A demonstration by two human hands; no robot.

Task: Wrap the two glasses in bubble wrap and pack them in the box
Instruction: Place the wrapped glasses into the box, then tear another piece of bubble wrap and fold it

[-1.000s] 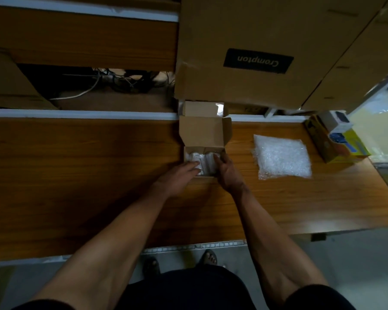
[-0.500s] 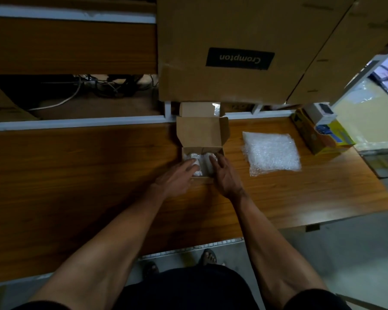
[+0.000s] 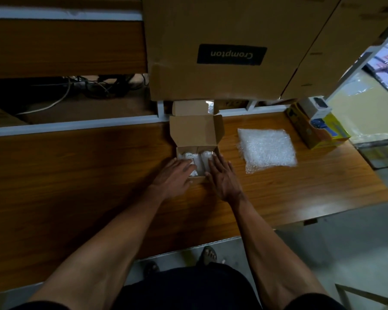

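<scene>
A small cardboard box (image 3: 194, 132) stands on the wooden table with its lid flipped back. Two glasses wrapped in bubble wrap lie side by side inside it: the left bundle (image 3: 187, 155) and the right bundle (image 3: 206, 154). My left hand (image 3: 174, 173) lies flat over the left bundle with straight fingers. My right hand (image 3: 222, 175) rests with straight fingers on the right bundle and the box's right front corner. The near parts of both bundles are hidden under my hands.
A spare sheet of bubble wrap (image 3: 267, 151) lies on the table to the right of the box. A yellow carton (image 3: 318, 130) with a small white box on it sits at the far right. A large Crompton carton (image 3: 231, 50) stands behind. The table edge (image 3: 188, 247) is near me.
Both hands have flattened a little further over the wrapped glasses in the box. The view has shifted slightly to the left.
</scene>
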